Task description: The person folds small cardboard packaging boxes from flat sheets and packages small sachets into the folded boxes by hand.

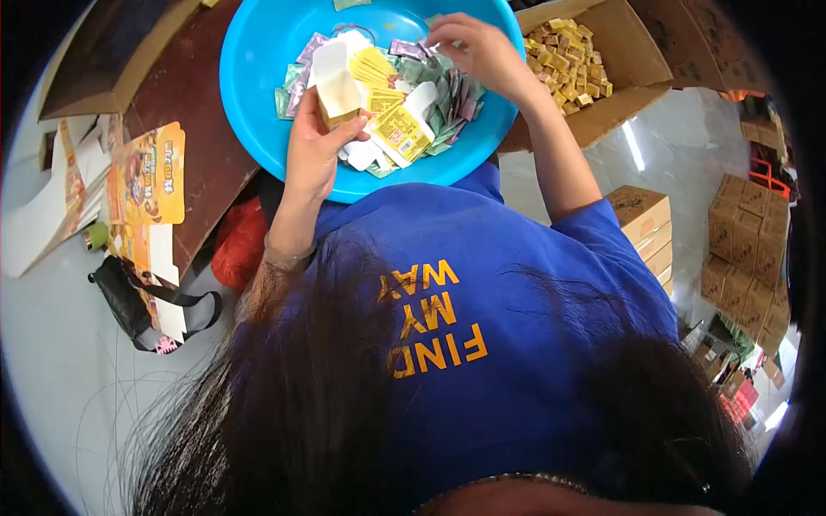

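Observation:
My left hand (317, 146) is closed around a small yellow carton (339, 101) with its white inner flap standing up. Over the right side of a blue basin (249, 129), my right hand (482, 56) has its fingers bent and drawn together near small sachets; what sits between the fingertips is hard to make out. Green sachets (443, 95) and purple sachets (404, 49) are heaped in the basin. Against my left hand lie several yellow flattened cartons (402, 133) with white flaps.
An open cardboard box (628, 52) at the upper right holds many small yellow cartons (568, 64). Stacked brown boxes (744, 258) stand at the right. At the left are printed card sheets (153, 176), a black bag (120, 297) and a red bag (241, 245).

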`<state>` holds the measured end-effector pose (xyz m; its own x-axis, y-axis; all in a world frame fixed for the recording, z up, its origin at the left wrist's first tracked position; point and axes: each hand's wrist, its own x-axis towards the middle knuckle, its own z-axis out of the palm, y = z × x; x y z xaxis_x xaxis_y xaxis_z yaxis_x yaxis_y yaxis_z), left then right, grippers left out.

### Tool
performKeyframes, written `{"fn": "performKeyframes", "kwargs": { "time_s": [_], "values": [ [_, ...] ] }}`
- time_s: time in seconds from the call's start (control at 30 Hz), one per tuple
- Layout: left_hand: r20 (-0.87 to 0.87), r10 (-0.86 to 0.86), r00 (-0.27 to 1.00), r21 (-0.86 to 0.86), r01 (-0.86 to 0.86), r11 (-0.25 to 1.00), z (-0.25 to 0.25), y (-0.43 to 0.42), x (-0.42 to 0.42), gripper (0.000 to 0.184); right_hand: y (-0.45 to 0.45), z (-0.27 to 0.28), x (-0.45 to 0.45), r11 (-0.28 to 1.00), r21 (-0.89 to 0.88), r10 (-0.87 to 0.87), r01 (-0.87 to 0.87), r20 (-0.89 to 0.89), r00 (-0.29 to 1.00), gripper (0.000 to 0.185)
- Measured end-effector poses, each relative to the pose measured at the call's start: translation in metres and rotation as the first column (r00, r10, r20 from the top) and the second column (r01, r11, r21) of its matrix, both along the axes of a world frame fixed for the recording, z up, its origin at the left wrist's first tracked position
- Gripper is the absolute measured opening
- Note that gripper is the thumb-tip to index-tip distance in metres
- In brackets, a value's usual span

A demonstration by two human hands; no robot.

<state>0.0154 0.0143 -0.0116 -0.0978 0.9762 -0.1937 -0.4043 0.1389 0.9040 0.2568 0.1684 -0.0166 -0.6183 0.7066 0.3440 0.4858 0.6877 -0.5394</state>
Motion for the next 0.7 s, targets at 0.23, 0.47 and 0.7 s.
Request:
{"fn": "performKeyframes", "kwargs": {
  "time_s": [0.23, 0.47, 0.7],
  "values": [
    [0.042, -0.052, 0.998, 0.044, 0.050, 0.998, -0.001, -0.001, 0.002, 0.063, 0.000, -0.042, -0.009, 0.989, -0.145, 0.054, 0.009, 0.424, 0.904, 0.012],
    [0.203, -0.131, 0.970, 0.058, 0.122, 0.991, 0.002, -0.002, -0.003, 0.061, 0.004, -0.038, 0.008, 0.991, 0.121, 0.012, -0.056, 0.340, 0.940, 0.016],
    [0.103, -0.172, 0.980, 0.060, 0.166, 0.984, -0.008, -0.001, 0.003, 0.062, -0.041, 0.048, -0.011, 0.720, -0.583, -0.039, -0.375, -0.574, 0.818, 0.012]
  ]
}}
